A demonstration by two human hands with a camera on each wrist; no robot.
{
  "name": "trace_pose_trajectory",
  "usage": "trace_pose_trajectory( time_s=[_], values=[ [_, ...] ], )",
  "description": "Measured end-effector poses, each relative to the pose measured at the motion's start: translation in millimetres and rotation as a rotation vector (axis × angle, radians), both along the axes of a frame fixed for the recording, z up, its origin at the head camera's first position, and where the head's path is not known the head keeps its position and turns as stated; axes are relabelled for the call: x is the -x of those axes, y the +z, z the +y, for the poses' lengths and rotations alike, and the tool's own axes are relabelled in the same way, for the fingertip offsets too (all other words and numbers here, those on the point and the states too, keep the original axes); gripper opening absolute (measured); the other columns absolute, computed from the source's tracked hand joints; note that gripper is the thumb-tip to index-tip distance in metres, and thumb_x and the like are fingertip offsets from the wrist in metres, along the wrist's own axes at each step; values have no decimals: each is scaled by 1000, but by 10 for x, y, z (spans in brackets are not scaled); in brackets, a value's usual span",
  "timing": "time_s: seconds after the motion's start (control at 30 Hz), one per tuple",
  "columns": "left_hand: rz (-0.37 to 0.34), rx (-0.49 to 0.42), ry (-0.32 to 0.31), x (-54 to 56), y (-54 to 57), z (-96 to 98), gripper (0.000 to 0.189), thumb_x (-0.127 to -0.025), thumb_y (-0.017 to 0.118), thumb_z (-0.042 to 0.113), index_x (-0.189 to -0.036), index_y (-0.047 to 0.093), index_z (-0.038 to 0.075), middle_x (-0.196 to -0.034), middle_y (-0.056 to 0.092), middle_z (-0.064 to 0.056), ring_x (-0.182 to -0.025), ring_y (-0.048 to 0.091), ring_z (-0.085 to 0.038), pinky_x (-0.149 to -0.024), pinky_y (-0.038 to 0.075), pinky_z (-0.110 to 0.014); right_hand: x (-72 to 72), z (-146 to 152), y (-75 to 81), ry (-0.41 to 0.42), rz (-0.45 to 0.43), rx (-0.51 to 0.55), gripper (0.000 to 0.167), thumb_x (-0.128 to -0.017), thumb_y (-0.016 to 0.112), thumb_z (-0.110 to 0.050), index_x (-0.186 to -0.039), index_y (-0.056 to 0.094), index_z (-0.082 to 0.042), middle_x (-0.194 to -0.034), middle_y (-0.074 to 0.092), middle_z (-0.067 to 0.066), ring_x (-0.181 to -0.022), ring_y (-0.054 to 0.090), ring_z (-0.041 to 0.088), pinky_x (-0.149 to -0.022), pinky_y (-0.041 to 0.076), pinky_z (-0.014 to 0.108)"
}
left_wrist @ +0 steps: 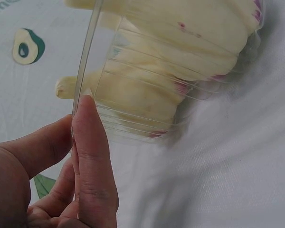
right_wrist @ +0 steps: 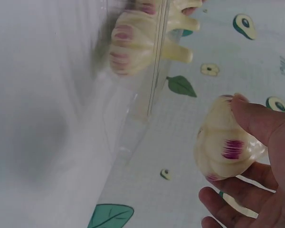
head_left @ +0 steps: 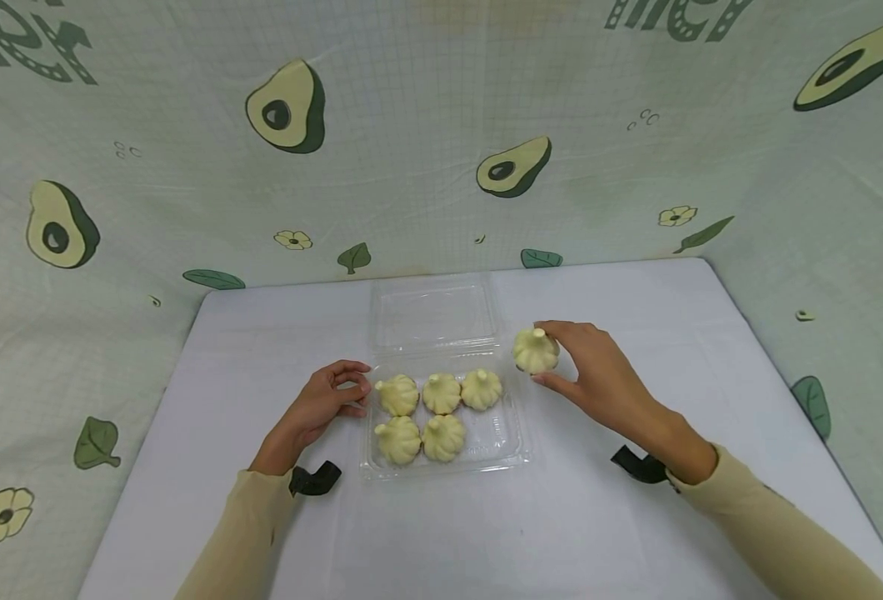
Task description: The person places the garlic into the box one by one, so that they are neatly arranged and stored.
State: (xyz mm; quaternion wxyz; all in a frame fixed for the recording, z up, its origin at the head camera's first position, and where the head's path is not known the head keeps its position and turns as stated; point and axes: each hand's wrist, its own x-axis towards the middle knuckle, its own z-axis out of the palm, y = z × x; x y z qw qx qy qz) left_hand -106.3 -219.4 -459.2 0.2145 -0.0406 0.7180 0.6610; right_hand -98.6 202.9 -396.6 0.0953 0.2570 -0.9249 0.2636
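Observation:
A clear plastic clamshell box (head_left: 486, 442) lies with its lid (head_left: 434, 312) folded back toward the wall. Inside sit several garlic bulbs (head_left: 398, 440), three in the back row and two in front; the front right spot of the box holds none. My left hand (head_left: 332, 398) pinches the box's left rim (left_wrist: 85, 61) between thumb and fingers. To the right of the box, my right hand (head_left: 595, 367) grips another garlic bulb (head_left: 536, 351) by its sides, stem up. Purple streaks show on that bulb in the right wrist view, with the thumb (right_wrist: 256, 116) on one side and fingers opposite.
The box rests on a white-covered table (head_left: 441, 542). A cloth printed with avocados (head_left: 287, 108) and leaves hangs behind and at both sides. Black straps (head_left: 316, 479) sit at both wrists, below beige sleeves.

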Motion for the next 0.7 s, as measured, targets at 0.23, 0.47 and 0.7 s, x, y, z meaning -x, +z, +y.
trace_pose_trajectory(
  time_s=[0.23,0.47,0.7],
  values=[
    [-1,1,1,0,-14,-5,43,-105,61,-4,-145,46,-12,-99,64,5,-84,65,-12,-72,64,-26,-105,-113,-26,51,18,1,70,-83,93,-19,-143,59,-2,-139,66,14,-124,61,37,-103,50,57],
    [-5,3,6,1,-17,-4,44,-105,62,-3,-145,47,-11,-100,63,4,-84,65,-12,-72,64,-26,-204,-217,-39,111,19,20,72,-82,94,-19,-143,59,-4,-141,66,11,-128,60,35,-106,49,56],
    [-3,-1,1,-2,-11,-3,44,-105,62,-3,-145,46,-11,-100,63,5,-84,65,-12,-72,64,-26,-266,-305,-74,164,31,30,71,-82,94,-18,-143,59,-5,-140,67,7,-126,62,32,-105,50,55]
  ],
)
